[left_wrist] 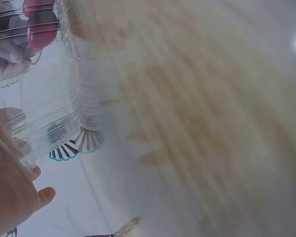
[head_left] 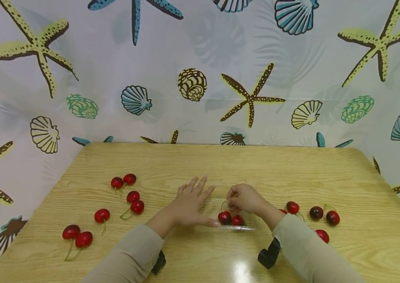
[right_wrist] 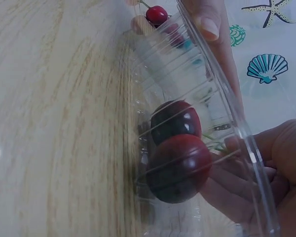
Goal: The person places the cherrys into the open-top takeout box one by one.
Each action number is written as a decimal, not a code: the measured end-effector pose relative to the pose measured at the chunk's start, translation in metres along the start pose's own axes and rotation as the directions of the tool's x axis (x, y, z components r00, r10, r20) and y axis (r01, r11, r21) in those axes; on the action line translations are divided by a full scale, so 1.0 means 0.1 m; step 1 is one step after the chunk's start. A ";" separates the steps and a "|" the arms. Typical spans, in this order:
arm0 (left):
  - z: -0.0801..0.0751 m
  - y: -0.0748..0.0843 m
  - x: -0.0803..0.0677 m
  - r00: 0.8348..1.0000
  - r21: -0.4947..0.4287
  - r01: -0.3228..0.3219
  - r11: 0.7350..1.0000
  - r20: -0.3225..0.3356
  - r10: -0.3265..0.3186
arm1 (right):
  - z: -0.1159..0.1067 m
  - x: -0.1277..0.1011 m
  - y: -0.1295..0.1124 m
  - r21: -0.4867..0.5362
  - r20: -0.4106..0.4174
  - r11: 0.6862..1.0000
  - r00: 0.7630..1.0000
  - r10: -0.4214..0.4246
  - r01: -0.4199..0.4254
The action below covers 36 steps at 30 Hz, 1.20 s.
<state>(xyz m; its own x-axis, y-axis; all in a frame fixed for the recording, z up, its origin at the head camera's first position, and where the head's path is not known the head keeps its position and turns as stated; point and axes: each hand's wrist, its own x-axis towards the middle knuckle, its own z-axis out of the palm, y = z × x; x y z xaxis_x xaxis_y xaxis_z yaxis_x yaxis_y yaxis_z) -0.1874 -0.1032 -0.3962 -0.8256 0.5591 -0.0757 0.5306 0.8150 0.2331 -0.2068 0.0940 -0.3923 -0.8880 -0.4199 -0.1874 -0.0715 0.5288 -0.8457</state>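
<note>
The left hand has its fingers spread wide, with gaps between them. It is at the left end of a clear plastic box, and its thumb lies along the near side. The right hand is over the right part of the box. Its fingers are curled in, and the tips pinch a thin green stem

2 cherries are in the box, right under the right hand. The left cherry and the right cherry sit side by side near the front wall. They are round, shiny and red, with dark, almost black patches. The box is see-through, with thin ridges on its walls, and it sits on the wooden table

More cherries lie on the table. To the left there are 7 loose cherries, most in pairs. To the right 5 others show, 1 of them mostly hidden by the right sleeve
</note>
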 end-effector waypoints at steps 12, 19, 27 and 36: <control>0.01 -0.01 0.02 1.000 0.009 0.009 1.000 -0.008 -0.009 | -0.07 -0.02 -0.07 -0.036 -0.032 0.999 0.999 -0.003 0.002; 0.02 -0.01 0.02 1.000 0.016 0.009 1.000 -0.009 -0.008 | -0.11 -0.04 -0.09 -0.006 -0.040 1.000 0.999 0.002 -0.002; 0.01 0.01 0.02 1.000 0.010 0.017 1.000 0.003 -0.017 | -0.18 -0.10 -0.06 0.067 -0.019 0.998 1.000 -0.018 0.019; 0.00 0.02 0.01 1.000 -0.002 0.019 1.000 0.006 -0.019 | -0.28 -0.21 -0.02 0.177 -0.023 0.984 1.000 -0.008 0.011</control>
<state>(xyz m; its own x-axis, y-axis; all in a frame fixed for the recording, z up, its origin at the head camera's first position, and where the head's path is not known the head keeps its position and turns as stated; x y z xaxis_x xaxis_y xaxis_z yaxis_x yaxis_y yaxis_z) -0.1875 -0.1008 -0.3954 -0.8346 0.5442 -0.0857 0.5142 0.8253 0.2335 -0.2011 0.1225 -0.3730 -0.8975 -0.4071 -0.1697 0.0000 0.3847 -0.9230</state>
